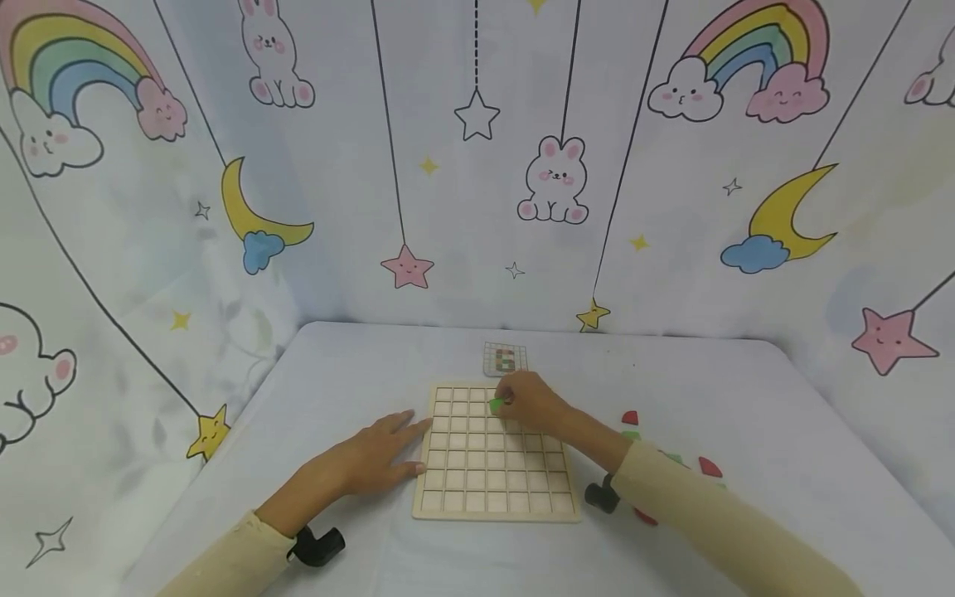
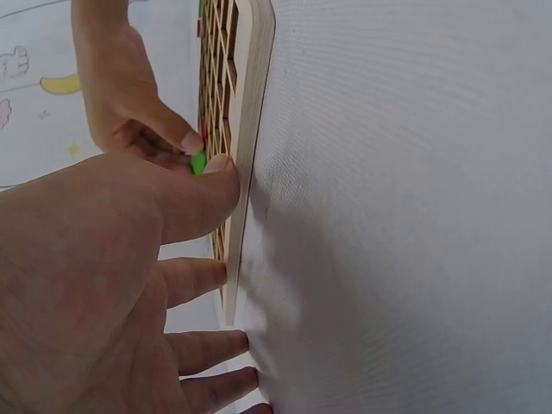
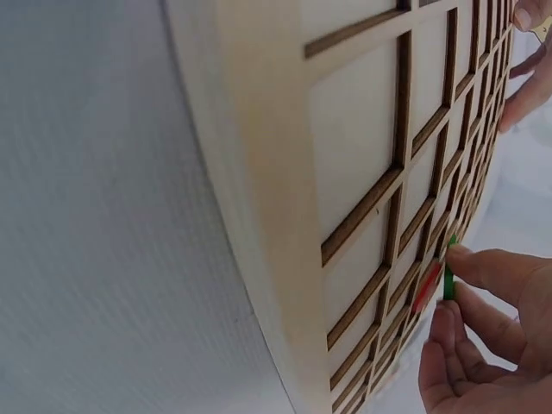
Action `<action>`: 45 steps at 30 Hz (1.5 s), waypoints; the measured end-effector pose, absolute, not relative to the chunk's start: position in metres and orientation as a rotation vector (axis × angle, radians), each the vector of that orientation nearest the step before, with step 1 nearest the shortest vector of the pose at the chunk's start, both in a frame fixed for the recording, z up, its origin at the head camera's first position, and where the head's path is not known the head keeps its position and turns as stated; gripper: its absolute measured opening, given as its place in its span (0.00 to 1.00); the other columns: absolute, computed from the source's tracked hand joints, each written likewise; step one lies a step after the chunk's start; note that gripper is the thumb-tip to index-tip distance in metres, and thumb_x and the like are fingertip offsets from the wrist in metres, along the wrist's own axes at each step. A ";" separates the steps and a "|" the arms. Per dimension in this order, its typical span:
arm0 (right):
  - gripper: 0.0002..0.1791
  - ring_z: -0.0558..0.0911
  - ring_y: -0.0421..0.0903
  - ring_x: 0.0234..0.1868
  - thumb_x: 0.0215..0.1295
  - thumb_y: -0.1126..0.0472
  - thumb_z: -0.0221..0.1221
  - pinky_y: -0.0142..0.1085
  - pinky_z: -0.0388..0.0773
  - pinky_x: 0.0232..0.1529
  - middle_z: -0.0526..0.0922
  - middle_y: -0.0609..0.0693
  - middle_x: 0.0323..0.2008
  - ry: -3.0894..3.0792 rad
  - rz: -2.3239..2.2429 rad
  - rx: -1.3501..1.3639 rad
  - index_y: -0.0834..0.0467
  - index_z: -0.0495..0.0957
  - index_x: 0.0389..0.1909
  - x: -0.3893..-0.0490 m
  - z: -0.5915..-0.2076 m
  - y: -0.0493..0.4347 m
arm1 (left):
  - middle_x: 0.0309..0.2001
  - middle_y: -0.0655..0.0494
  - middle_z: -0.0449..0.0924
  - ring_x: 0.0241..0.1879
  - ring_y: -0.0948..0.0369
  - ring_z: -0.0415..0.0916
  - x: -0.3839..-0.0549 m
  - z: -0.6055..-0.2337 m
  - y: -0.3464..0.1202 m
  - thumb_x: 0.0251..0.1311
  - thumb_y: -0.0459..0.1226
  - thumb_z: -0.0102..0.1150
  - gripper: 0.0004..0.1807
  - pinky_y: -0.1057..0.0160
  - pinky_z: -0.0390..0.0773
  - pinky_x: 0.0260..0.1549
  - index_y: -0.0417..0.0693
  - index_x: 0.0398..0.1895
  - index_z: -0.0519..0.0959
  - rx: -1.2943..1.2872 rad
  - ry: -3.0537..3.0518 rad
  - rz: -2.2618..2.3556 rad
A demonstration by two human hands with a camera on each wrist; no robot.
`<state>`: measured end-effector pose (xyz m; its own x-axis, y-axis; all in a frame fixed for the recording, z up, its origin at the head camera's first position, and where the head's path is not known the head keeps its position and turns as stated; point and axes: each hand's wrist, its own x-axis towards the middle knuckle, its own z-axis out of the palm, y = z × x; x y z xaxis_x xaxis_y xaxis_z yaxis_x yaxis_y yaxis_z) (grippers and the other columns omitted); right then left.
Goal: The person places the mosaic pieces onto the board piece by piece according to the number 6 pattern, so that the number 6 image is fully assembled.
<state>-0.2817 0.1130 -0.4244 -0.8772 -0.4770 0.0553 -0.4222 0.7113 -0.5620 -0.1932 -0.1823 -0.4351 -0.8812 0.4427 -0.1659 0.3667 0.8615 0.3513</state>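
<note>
A square wooden grid board (image 1: 455, 480) lies on the white table. My right hand (image 1: 528, 402) is over its far rows and pinches a small green piece (image 3: 449, 272) between thumb and fingers. In the right wrist view a red piece (image 3: 426, 288) shows in the grid right beside the green one. Along the board's left side rests my left hand (image 1: 376, 454), its fingers spread and nearly straight. The left wrist view has the left thumb (image 2: 207, 194) at the board's edge and the other fingertips reaching toward the table.
Just beyond the board lies a small card (image 1: 491, 357) printed with a coloured grid pattern. To the right, partly behind the right sleeve (image 1: 694, 514), are several loose pieces, among them a red quarter-round (image 1: 710, 467) and a green one (image 1: 632, 434). A patterned cloth (image 1: 343, 166) hangs behind the table.
</note>
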 end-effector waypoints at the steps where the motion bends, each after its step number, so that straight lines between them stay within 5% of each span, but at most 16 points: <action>1: 0.08 0.87 0.50 0.46 0.64 0.68 0.72 0.46 0.86 0.54 0.87 0.55 0.42 2.820 -0.882 -0.752 0.64 0.85 0.43 -0.283 -0.426 0.112 | 0.82 0.37 0.55 0.80 0.38 0.55 -0.193 -0.434 -0.182 0.75 0.56 0.58 0.39 0.34 0.63 0.74 0.56 0.84 0.60 0.621 2.796 0.458; 11: 0.04 0.86 0.50 0.42 0.65 0.70 0.70 0.45 0.87 0.47 0.89 0.55 0.37 2.814 -0.853 -0.893 0.66 0.87 0.39 -0.284 -0.429 0.109 | 0.82 0.36 0.55 0.80 0.37 0.56 -0.192 -0.433 -0.182 0.75 0.55 0.59 0.40 0.33 0.62 0.74 0.54 0.84 0.61 0.626 2.794 0.452; 28: 0.03 0.84 0.48 0.44 0.65 0.66 0.72 0.45 0.85 0.50 0.87 0.50 0.39 2.833 -0.850 -0.763 0.59 0.88 0.38 -0.285 -0.434 0.109 | 0.81 0.35 0.57 0.79 0.37 0.57 -0.193 -0.433 -0.183 0.76 0.55 0.58 0.39 0.33 0.64 0.73 0.53 0.83 0.61 0.660 2.809 0.434; 37: 0.07 0.84 0.47 0.47 0.68 0.64 0.70 0.45 0.84 0.51 0.86 0.49 0.43 2.845 -0.930 -0.685 0.59 0.88 0.45 -0.282 -0.429 0.128 | 0.81 0.35 0.56 0.79 0.37 0.57 -0.192 -0.433 -0.183 0.76 0.55 0.57 0.39 0.33 0.64 0.73 0.54 0.84 0.61 0.652 2.809 0.425; 45: 0.15 0.84 0.53 0.51 0.71 0.60 0.68 0.51 0.83 0.55 0.87 0.58 0.50 2.900 -0.934 -0.670 0.63 0.85 0.53 -0.287 -0.419 0.192 | 0.81 0.35 0.56 0.80 0.37 0.56 -0.192 -0.432 -0.182 0.76 0.56 0.57 0.39 0.33 0.62 0.74 0.54 0.84 0.61 0.634 2.795 0.444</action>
